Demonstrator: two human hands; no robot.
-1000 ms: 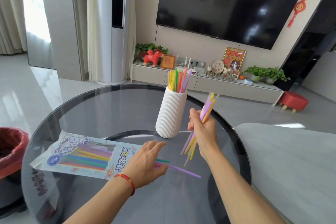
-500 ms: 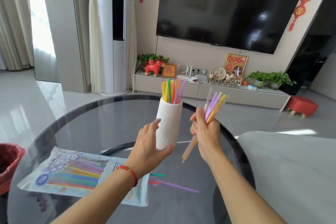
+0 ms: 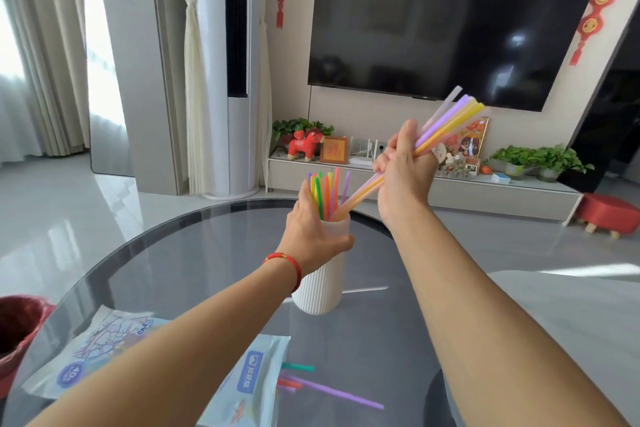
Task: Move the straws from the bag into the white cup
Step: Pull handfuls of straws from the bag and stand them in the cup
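A ribbed white cup (image 3: 320, 288) stands on the round glass table (image 3: 214, 263), with several coloured straws (image 3: 327, 196) upright in it. My left hand (image 3: 311, 236) grips the cup near its rim. My right hand (image 3: 403, 166) holds a slanted bundle of purple, yellow and clear straws (image 3: 446, 121), whose lower ends reach into the cup's mouth. The straw bag (image 3: 249, 381) lies flat at the near left, partly hidden under my left forearm. A few loose straws (image 3: 332, 390) stick out of its open end onto the glass.
A red bin (image 3: 17, 333) stands at the table's left edge. A grey surface (image 3: 571, 322) adjoins the table on the right. Beyond are a TV console (image 3: 433, 184), a red stool (image 3: 609, 213) and a tall white air conditioner (image 3: 235, 80).
My left hand rose from the bag's mouth and closed around the cup. My right hand lifted the bundle, tilted it and brought its lower ends into the cup's mouth.
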